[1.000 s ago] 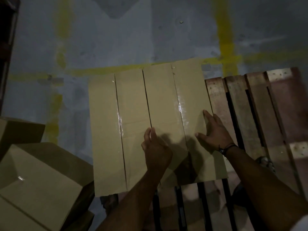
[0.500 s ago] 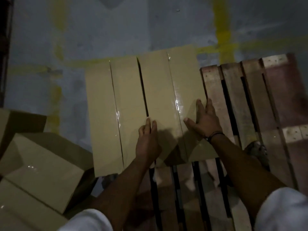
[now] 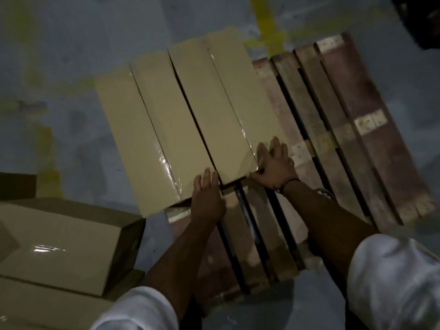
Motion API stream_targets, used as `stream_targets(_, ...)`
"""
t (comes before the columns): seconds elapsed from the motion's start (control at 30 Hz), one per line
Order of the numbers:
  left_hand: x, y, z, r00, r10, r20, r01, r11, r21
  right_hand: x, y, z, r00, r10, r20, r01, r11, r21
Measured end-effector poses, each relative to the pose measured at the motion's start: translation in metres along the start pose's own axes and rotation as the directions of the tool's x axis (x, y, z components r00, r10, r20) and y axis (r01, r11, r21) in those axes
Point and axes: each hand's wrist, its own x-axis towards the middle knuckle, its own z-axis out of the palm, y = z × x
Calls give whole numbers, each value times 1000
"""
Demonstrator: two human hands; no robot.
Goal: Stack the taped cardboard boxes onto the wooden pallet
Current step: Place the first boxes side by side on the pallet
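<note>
Taped cardboard boxes [image 3: 166,120], head view: two, side by side on left part of wooden pallet [image 3: 333,129], narrow gap between. Left grip [image 3: 207,196] spread, fingers straight against near end of left box [image 3: 142,139]. Right grip [image 3: 273,163] spread flat on near corner of right box [image 3: 226,110], thumb along near edge. Further boxes [image 3: 62,244] on floor [image 3: 59,91], lower left.

We see a warehouse or a storage hall. The grey concrete floor [image 3: 71,129] carries worn yellow painted lines [image 3: 269,32], a wooden pallet [image 3: 333,129] lies directly on it, and plain taped cardboard boxes [image 3: 185,115] stand on the pallet and in a pile [image 3: 59,246] beside it.
</note>
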Motion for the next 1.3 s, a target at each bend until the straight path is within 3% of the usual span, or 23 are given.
stream_targets(0.17, 14, 6, 11, 992, 9, -126, 6, 993, 121, 20, 38, 5, 999, -15, -33, 13, 998, -65)
stream_targets(0.33, 26, 16, 18, 974, -73, -215, 92, 993, 80, 41, 69, 6, 1000, -5, -17, 7, 988, 157)
stream_targets(0.63, 27, 9, 12, 962, -50, -267, 94, 983, 155, 44, 71, 14, 993, -50, -112, 71, 979, 190)
stream_targets(1.07, 23, 0, 9, 976, -29, -214, 58, 990, 129, 35, 58, 15, 995, -26, -94, 32, 997, 65)
stream_targets(1.2, 11, -10, 10, 984, 11, -180, 4, 996, 85, 15, 31, 20, 972, -139, -190, 128, 989, -67)
stream_targets(1.3, -9, -27, 14, 961, -18, -276, 15, 1000, -14, -3, -5, 29, 940, -286, -184, 264, 955, -136)
